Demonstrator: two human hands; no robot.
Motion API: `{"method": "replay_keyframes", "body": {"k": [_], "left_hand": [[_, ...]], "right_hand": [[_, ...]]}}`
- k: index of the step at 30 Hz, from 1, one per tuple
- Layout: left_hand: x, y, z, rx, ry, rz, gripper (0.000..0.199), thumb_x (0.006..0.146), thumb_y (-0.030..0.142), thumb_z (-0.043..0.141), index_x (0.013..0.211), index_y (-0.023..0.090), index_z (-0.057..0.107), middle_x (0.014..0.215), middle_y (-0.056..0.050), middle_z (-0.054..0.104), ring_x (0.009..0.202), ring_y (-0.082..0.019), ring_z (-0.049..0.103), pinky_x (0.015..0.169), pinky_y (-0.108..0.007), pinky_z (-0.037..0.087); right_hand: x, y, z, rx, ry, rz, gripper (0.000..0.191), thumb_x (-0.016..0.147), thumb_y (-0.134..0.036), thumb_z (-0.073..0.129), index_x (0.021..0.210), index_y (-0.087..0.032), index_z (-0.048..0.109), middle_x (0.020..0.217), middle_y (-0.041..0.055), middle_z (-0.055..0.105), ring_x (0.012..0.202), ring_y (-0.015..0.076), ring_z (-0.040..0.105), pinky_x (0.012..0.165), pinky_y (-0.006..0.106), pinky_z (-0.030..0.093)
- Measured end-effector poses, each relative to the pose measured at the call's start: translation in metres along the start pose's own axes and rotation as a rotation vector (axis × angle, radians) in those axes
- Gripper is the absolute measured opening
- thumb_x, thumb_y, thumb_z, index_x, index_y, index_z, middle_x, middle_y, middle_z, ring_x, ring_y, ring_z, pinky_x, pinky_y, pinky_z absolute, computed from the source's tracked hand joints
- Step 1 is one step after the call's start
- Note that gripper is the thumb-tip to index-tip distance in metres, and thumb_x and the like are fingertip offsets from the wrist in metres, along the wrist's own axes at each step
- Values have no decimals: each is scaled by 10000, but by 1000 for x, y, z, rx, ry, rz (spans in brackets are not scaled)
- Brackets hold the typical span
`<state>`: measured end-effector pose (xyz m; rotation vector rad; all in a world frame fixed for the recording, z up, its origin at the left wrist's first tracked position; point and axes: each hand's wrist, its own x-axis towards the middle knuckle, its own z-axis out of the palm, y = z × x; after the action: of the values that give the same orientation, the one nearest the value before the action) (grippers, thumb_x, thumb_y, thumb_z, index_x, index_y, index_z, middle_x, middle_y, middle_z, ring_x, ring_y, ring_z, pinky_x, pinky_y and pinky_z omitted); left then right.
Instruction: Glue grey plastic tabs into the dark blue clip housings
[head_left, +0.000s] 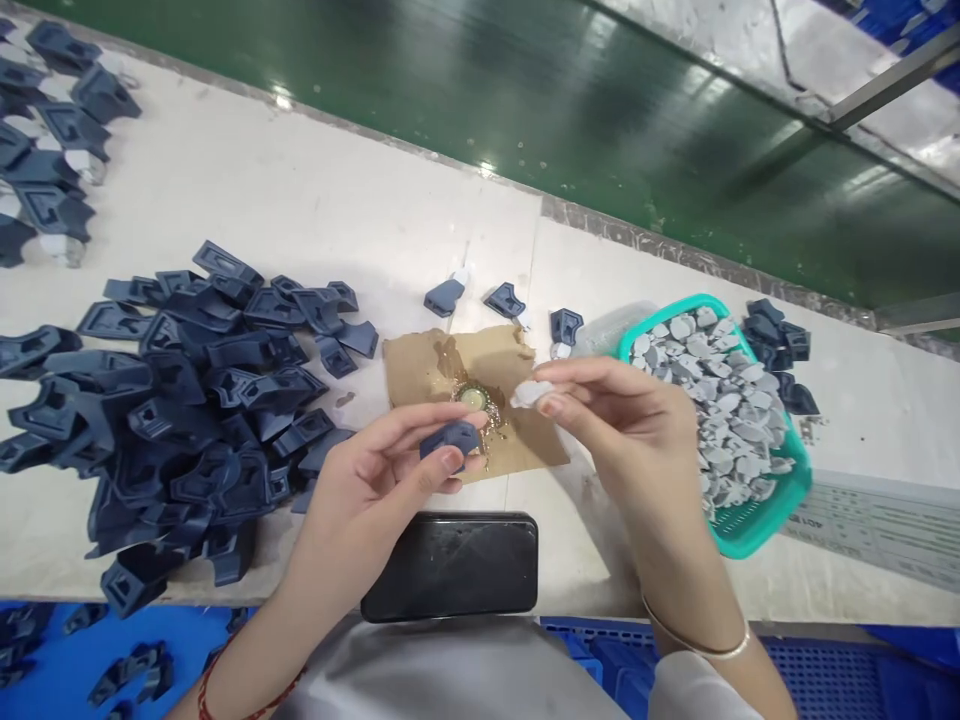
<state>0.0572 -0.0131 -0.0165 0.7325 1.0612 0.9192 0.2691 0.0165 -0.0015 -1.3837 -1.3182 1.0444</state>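
A dark blue plastic part [448,440] is pinched between the thumb and fingers of my left hand [390,465]. My right hand [626,420] grips a small light grey piece [531,394] by its end, a short way right of the blue part, not touching it. Beyond my left fingertips, a small round container [474,398] stands on a stained piece of brown cardboard [544,445]. Behind the cardboard lie a few blue parts [504,299], at least two with pale pieces at one end.
Loose blue parts [217,370] form a big pile at left, with more at the upper left. A green basket [799,480] of grey pieces is at right. A black phone [457,567] lies at the front edge beside a long box [885,525] further right.
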Motion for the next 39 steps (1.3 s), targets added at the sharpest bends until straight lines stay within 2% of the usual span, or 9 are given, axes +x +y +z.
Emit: {"method": "replay_keyframes", "body": {"k": [6, 9, 13, 16, 20, 26, 29, 34, 39], "left_hand": [[1, -3, -4, 1, 0, -2, 189, 1000, 366, 710, 1127, 247, 785, 1218, -92, 831, 1116, -250, 804, 867, -306, 705], [2, -5, -5, 7, -18, 34, 132, 993, 290, 722, 1106, 274, 789, 1180, -53, 836, 1156, -225, 786, 889, -272, 692], [2, -10, -7, 126, 20, 126, 263, 934, 166, 779, 1139, 329, 790, 1153, 18, 819, 1113, -142, 784, 930, -174, 639], [2, -14, -7, 212, 29, 183, 277, 914, 108, 774, 1102, 311, 774, 1138, 35, 796, 1077, -111, 779, 973, -157, 610], [1, -16, -4, 247, 76, 192, 178, 898, 129, 787, 1012, 246, 716, 1100, -7, 810, 1071, -156, 787, 957, -214, 637], [0, -17, -4, 358, 102, 139, 164, 915, 252, 784, 1055, 227, 702, 961, -29, 823, 848, -188, 805, 718, -247, 659], [0, -18, -4, 415, 88, 168, 199, 955, 279, 741, 1147, 232, 731, 1020, -38, 817, 888, -201, 806, 798, -288, 666], [-1, -18, -3, 396, 73, 153, 169, 999, 273, 695, 1163, 250, 728, 1194, -40, 775, 1022, -188, 792, 861, -259, 636], [0, -17, -5, 462, 36, 159, 143, 1025, 283, 657, 1141, 218, 710, 1171, -49, 757, 1007, -179, 781, 849, -259, 618]], "right_hand": [[-2, 24, 9, -131, -51, -88, 112, 911, -183, 796, 969, -276, 819, 996, 11, 841, 951, 200, 787, 862, 348, 645], [-4, 25, 11, -243, -77, -181, 133, 936, -162, 766, 988, -278, 804, 1017, 15, 838, 984, 207, 783, 909, 371, 637], [-2, 23, 15, -322, -146, -275, 133, 956, -150, 739, 989, -269, 790, 1007, 21, 835, 993, 207, 790, 919, 365, 642], [-1, 24, 18, -352, -173, -290, 142, 966, -149, 720, 990, -270, 791, 1015, 33, 833, 1010, 222, 793, 918, 381, 648], [-3, 26, 19, -340, -171, -232, 157, 956, -158, 729, 976, -293, 805, 1005, 29, 834, 1012, 241, 794, 912, 410, 657], [-5, 24, 18, -82, -27, -14, 130, 869, -159, 824, 916, -280, 823, 940, 7, 845, 859, 195, 795, 760, 326, 669], [-5, 23, 19, -39, 5, 42, 96, 844, -175, 846, 876, -264, 829, 912, 8, 848, 809, 180, 790, 731, 300, 669], [-6, 26, 17, 33, 8, 116, 131, 827, -190, 879, 914, -280, 843, 879, -15, 843, 706, 129, 754, 645, 231, 626], [-7, 26, 18, 137, -33, 104, 99, 838, -239, 882, 912, -281, 831, 935, -6, 855, 807, 168, 800, 743, 285, 677]]}}
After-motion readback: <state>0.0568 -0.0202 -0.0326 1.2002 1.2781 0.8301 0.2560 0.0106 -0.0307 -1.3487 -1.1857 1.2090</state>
